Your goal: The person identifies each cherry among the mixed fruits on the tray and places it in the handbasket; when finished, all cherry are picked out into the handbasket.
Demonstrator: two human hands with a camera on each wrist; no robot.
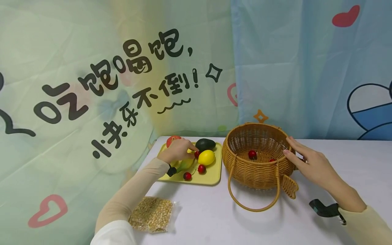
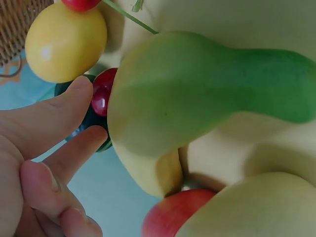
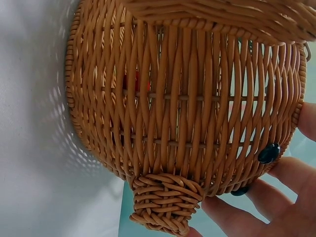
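In the head view my left hand reaches over a yellow tray of fruit. Its thumb and a finger stand apart beside a dark red cherry, the thumb tip right at its edge; no firm pinch shows. Around the cherry lie a lemon, a dark green avocado-like fruit and a curved green-and-yellow fruit. Two more cherries sit nearer the tray's front. My right hand rests extended fingers against the rim of a wicker basket, which contains two cherries.
A clear bag of yellow kernels lies on the white table in front of the tray. The basket's handle hangs down toward the front. A red apple is partly hidden behind my left hand. Printed curtains rise behind the table.
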